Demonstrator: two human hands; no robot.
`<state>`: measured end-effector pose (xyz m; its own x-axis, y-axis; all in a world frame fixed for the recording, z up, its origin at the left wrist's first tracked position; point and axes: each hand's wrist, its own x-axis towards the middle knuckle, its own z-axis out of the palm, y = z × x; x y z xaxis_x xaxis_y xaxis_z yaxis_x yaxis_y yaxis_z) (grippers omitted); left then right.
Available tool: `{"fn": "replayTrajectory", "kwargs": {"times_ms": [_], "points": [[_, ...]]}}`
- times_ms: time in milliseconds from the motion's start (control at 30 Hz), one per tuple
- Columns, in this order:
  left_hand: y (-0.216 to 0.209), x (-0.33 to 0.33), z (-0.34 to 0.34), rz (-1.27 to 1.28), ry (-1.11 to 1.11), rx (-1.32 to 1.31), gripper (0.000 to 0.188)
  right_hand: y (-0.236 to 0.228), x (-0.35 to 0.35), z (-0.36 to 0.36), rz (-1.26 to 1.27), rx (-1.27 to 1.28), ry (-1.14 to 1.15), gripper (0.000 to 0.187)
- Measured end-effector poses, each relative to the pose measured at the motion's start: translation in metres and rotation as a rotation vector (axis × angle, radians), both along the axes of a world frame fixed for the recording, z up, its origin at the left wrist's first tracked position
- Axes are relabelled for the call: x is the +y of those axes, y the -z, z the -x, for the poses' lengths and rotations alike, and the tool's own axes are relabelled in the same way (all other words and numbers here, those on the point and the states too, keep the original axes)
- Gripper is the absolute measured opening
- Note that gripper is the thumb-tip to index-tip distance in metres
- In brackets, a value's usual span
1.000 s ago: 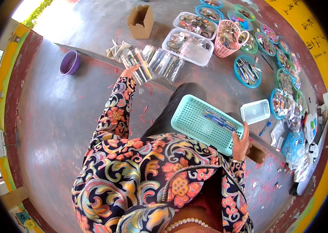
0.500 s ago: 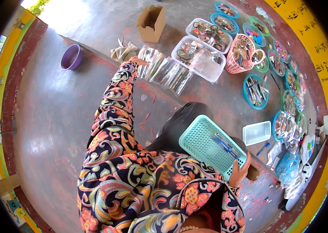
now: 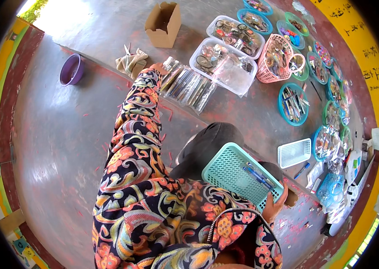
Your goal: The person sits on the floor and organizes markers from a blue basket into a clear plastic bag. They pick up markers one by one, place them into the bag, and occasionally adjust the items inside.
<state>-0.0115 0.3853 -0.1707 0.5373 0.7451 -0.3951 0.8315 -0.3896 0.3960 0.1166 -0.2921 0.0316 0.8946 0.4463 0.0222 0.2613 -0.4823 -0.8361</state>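
My left hand (image 3: 158, 68) reaches far forward and touches the left end of a row of clear plastic packs (image 3: 189, 87) on the floor. Slim, pen-like sticks fill the packs. Sleeve and packs hide most of its fingers, so their grip does not show. On my lap rests a mint-green plastic basket (image 3: 225, 168), tilted, with several blue pens (image 3: 259, 175) inside. My right hand (image 3: 275, 207) is closed on the basket's near right corner, thumb over the rim.
Beyond the packs stand a cardboard box (image 3: 162, 33), scissors on a cloth (image 3: 132, 63) and white trays (image 3: 254, 74) of small goods. A pink basket (image 3: 265, 71) and several round baskets fill the right. A purple basin (image 3: 71, 71) stands left, a small white basket (image 3: 294, 153) right.
The packs under my left hand now lie closer together, the leftmost one more tilted. The mint-green basket has tilted and sunk slightly in view. The whole view has shifted a little.
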Motion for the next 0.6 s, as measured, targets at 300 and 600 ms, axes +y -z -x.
{"fn": "replayTrajectory", "kwargs": {"times_ms": [300, 600], "points": [[0.042, -0.025, 0.069, -0.298, -0.235, -0.074, 0.062, -0.006, 0.010, -0.010, 0.045, -0.045, -0.059, 0.057], [-0.015, -0.090, 0.024, -0.055, -0.407, 0.009, 0.041, -0.008, 0.003, -0.013, 0.073, -0.111, -0.024, 0.058]]}}
